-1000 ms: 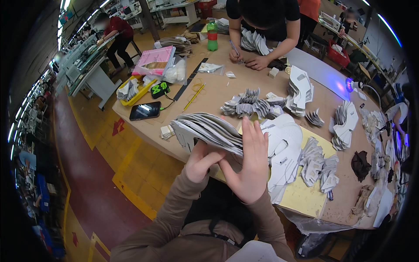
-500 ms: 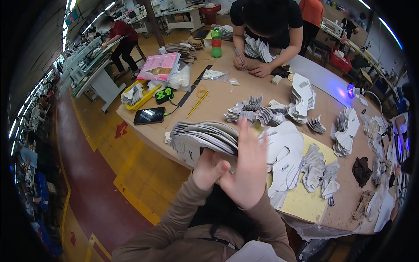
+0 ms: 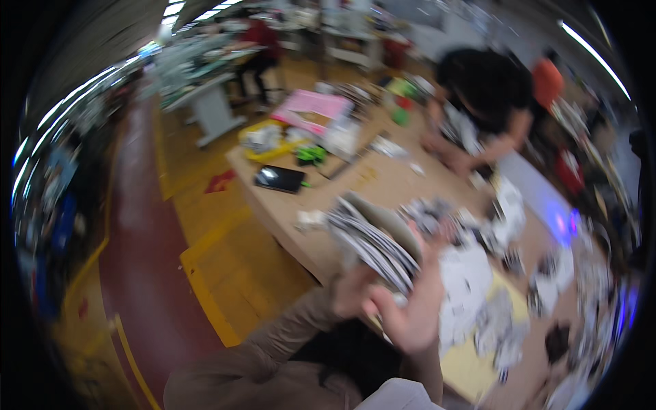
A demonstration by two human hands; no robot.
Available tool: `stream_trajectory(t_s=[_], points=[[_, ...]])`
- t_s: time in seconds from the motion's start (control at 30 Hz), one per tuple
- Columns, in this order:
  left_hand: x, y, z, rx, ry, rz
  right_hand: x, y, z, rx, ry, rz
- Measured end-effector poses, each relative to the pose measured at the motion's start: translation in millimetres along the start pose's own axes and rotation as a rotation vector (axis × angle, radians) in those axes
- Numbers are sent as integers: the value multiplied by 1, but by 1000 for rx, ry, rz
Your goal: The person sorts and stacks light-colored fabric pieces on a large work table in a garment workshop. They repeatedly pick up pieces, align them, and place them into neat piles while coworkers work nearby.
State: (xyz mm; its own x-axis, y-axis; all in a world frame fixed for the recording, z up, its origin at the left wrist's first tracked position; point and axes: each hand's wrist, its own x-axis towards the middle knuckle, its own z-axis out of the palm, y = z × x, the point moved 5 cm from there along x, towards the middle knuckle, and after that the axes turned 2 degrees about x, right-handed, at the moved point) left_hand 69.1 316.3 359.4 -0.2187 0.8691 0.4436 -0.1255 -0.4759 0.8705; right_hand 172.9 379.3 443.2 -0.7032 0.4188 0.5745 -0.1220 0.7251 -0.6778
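Observation:
A thick stack of white and grey flat cut pieces (image 3: 372, 240) stands tilted between my hands, over the near edge of the table. My left hand (image 3: 353, 290) grips its lower left end; motion smears these fingers. My right hand (image 3: 418, 311) is at the stack's right side, its fingers reaching up along it and its thumb across the lower end. Right of that hand lie large white cut pieces (image 3: 461, 283), partly on a yellow sheet (image 3: 471, 365). Beyond the stack is a loose pile of small grey pieces (image 3: 434, 213).
On the brown-covered table (image 3: 301, 212) are a phone (image 3: 280, 178), a yellow tray (image 3: 256, 152), a pink folder (image 3: 316, 111) and a green bottle (image 3: 400, 115). Across it a co-worker (image 3: 485, 92) bends over grey pieces. A purple-blue light (image 3: 567, 225) shines at the right.
The view has swung, so the table sits further right, and everything is blurred. The stack has turned more upright between my hands, and my right thumb has spread from the fingers.

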Motion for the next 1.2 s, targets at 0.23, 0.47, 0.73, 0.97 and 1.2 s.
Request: stream_trajectory(t_s=[0.23,0.47,0.73,0.97,1.2], points=[[-1,2,21,157,-264,-328,-1,-1,-38,26,335,-448],[7,-1,5,-203,156,132,-14,46,4,311,82,56],[17,-10,-15,-76,197,155,-13,57,24,393,41,151],[-4,28,-29,197,164,42,-16,51,39,533,94,215],[-12,21,-41,-75,202,-253,-13,56,49,288,49,324]])
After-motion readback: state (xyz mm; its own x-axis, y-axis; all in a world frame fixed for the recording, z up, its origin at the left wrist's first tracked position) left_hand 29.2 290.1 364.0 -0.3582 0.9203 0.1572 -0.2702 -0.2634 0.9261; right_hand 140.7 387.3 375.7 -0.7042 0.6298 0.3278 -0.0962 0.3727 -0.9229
